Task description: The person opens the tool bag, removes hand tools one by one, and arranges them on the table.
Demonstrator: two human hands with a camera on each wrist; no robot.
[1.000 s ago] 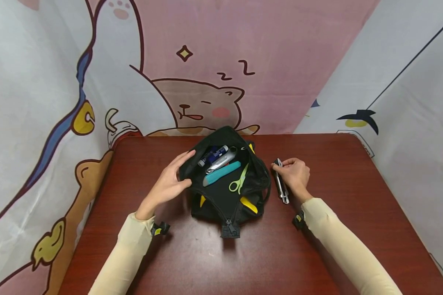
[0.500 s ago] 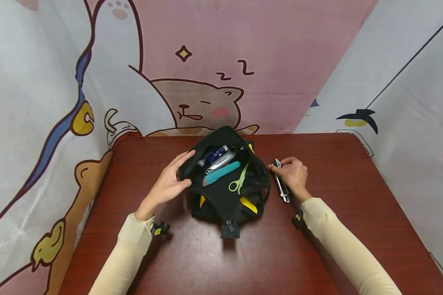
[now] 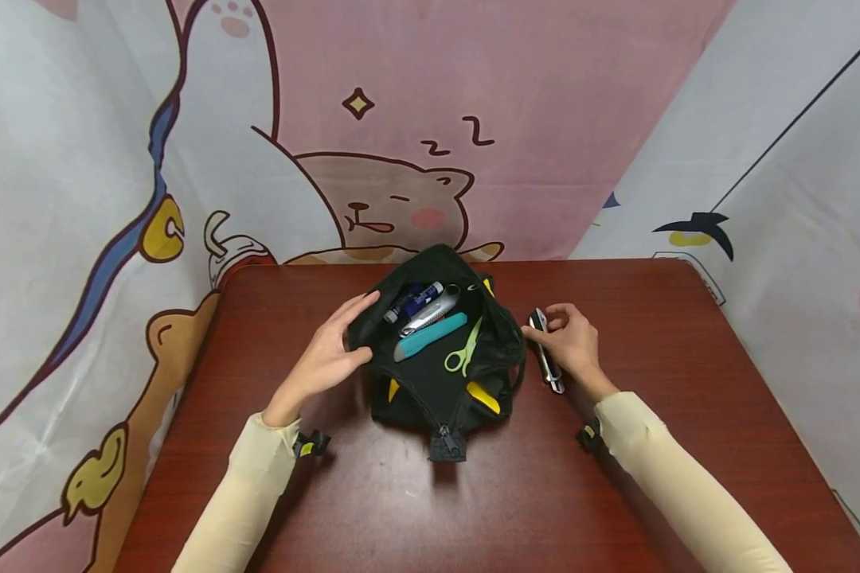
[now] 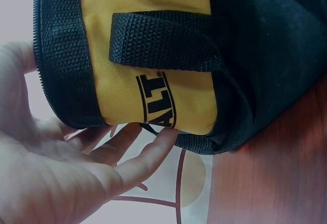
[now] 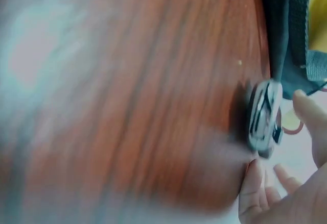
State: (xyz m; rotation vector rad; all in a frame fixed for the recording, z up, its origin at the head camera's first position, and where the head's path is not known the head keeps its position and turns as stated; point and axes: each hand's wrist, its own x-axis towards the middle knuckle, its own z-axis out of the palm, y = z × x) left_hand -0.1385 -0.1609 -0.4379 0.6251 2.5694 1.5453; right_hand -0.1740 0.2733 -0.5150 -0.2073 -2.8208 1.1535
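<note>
A black-and-yellow tool bag (image 3: 412,398) stands open in the middle of the table, its yellow side panel facing the left wrist camera. My left hand (image 3: 322,354) holds the bag's left rim between thumb and fingers; the fingertips (image 4: 166,134) touch the yellow side. Right of the bag, a silver-and-black utility knife (image 3: 548,366) lies on the table. Around its far end is my right hand (image 3: 573,342); in the right wrist view the thumb (image 5: 309,114) stands apart from the knife and the fingers are close to its end.
Inside the bag lie a teal cutter (image 3: 430,337), green scissors (image 3: 464,354), a silver tool (image 3: 432,310) and a dark blue cylinder (image 3: 424,298). The reddish-brown table (image 3: 516,509) meets a printed cloth (image 3: 545,143) at its back edge.
The right hand first shifts slightly left, then its wrist moves back right and toward me, while the knife stays almost in place. Left hand and bag hold still.
</note>
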